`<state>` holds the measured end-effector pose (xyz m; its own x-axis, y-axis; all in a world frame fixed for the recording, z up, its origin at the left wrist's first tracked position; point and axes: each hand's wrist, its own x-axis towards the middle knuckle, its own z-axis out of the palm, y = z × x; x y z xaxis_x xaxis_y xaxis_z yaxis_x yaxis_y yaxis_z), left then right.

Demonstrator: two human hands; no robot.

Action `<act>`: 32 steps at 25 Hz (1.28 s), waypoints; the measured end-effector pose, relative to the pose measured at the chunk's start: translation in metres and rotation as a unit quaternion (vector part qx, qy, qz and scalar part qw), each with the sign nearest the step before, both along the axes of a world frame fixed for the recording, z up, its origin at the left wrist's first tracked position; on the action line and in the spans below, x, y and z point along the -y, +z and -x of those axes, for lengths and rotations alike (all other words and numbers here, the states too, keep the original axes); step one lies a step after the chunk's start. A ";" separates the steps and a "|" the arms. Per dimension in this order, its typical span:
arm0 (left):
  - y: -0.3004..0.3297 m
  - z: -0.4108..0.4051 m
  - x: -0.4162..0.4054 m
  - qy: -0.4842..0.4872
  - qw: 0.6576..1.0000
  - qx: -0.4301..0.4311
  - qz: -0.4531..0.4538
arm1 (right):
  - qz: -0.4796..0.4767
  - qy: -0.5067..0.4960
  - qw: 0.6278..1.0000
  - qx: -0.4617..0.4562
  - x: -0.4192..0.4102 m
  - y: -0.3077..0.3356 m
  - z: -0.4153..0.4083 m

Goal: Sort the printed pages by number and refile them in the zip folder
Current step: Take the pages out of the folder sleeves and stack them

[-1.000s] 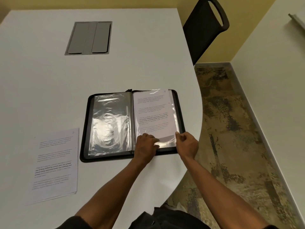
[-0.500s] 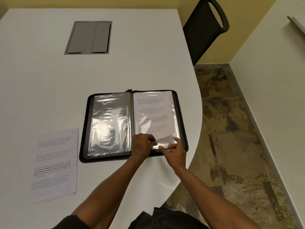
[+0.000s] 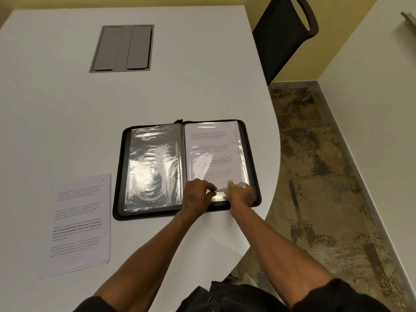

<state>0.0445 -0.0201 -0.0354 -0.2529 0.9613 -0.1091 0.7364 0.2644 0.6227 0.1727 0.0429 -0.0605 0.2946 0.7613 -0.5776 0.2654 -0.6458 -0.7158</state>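
left hand (image 3: 198, 194): curled at the near edge of the right-hand sleeve, fingertips pinching the plastic. Barely moved over the last second.
right hand (image 3: 240, 194): a second ago it held the sleeve's near right corner; now slid inward, almost touching the left hand, fingers on the sleeve's near edge. Grip looks like a pinch, not certain.
printed page (image 3: 211, 152): inside the right-hand sleeve, text up, top edge close to the folder's far rim. Sits slightly deeper than a second ago.
sleeve (image 3: 242, 154): clear plastic, glare along the near edge where both hands work.
zip folder (image 3: 119, 176): open flat on the white table (image 3: 67, 109), near the curved edge. Left sleeve looks empty.
loose pages (image 3: 81, 221): stack left of the folder, well apart from it, not yet filed.
read: this page looks nearly seated; the hands seem to be squaring it off. Stack comes next.
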 end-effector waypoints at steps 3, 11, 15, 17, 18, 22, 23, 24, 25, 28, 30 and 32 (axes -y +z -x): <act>-0.007 -0.002 0.010 -0.025 0.999 -0.032 -0.024 | -0.011 0.023 1.000 -0.003 0.014 0.003 -0.012; -0.030 -0.007 0.059 -0.139 0.981 -0.132 -0.002 | 0.002 0.009 1.000 -0.013 0.063 0.003 -0.042; -0.034 -0.011 0.096 -0.216 0.961 -0.169 0.035 | 0.039 -0.024 0.993 -0.107 0.097 0.015 -0.061; -0.040 -0.011 0.111 -0.229 0.957 -0.180 0.007 | 0.061 -0.016 0.988 -0.141 0.114 0.021 -0.064; -0.041 -0.012 0.118 -0.237 0.955 -0.180 -0.010 | 0.071 -0.006 0.987 -0.145 0.121 0.023 -0.068; -0.038 -0.020 0.144 -0.274 0.941 -0.191 -0.043 | 0.086 0.004 0.983 -0.165 0.130 0.039 -0.084; -0.035 -0.021 0.149 -0.283 0.939 -0.189 -0.047 | 0.095 0.002 0.981 -0.167 0.127 0.043 -0.087; -0.032 -0.022 0.153 -0.293 0.937 -0.183 -0.050 | 0.103 0.005 0.980 -0.169 0.123 0.046 -0.089; -0.028 -0.023 0.158 -0.310 0.933 -0.177 -0.054 | 0.107 0.014 0.980 -0.165 0.121 0.048 -0.089; -0.015 -0.027 0.168 -0.386 0.900 -0.180 -0.091 | 0.095 0.083 0.985 -0.116 0.125 0.053 -0.084; -0.009 -0.028 0.178 -0.370 0.906 -0.169 -0.113 | 0.081 0.104 0.987 -0.096 0.136 0.057 -0.082; -0.002 -0.026 0.187 -0.242 0.961 -0.066 -0.115 | 0.080 0.082 0.987 -0.113 0.151 0.062 -0.082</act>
